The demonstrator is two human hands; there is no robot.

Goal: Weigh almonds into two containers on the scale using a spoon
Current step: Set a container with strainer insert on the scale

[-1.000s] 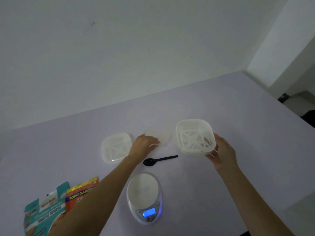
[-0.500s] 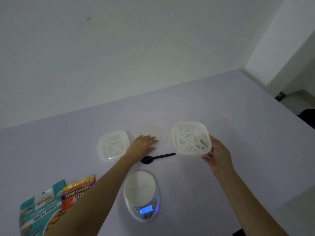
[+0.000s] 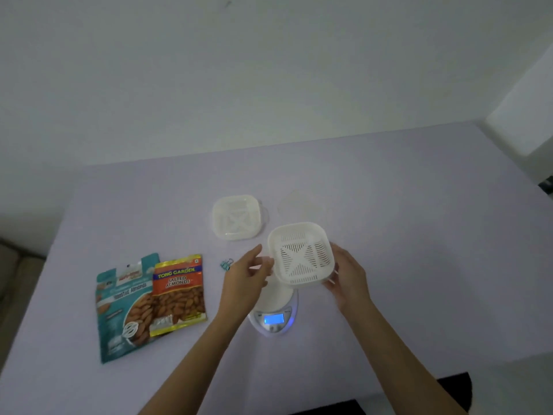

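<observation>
Far left on the desk (image 3: pixel 419 250) lie your two almond bags, the teal bag (image 3: pixel 122 307) with the orange bag (image 3: pixel 178 292) overlapping its right edge. Neither has been brought in yet. A small binder clip (image 3: pixel 226 264) sits just beside your left hand (image 3: pixel 248 274). Behind it the second container (image 3: pixel 236 217) rests on the desk, with a clear lid (image 3: pixel 299 205) to its right.

You are on the step of setting the first container (image 3: pixel 300 257) onto the scale (image 3: pixel 273 313). It hangs tilted above the white platform, not yet down, and the display glows blue. Your left fingers (image 3: pixel 267 262) reach its left rim with the thumb raised, but whether they actually grip is unclear. Your right hand (image 3: pixel 347 277) holds the right side, fingers curled round the lower edge.

Next, I judge, you should lower it level and centred, let go with both hands, and zero the reading. The spoon is not in view, so find it before scooping.
</observation>
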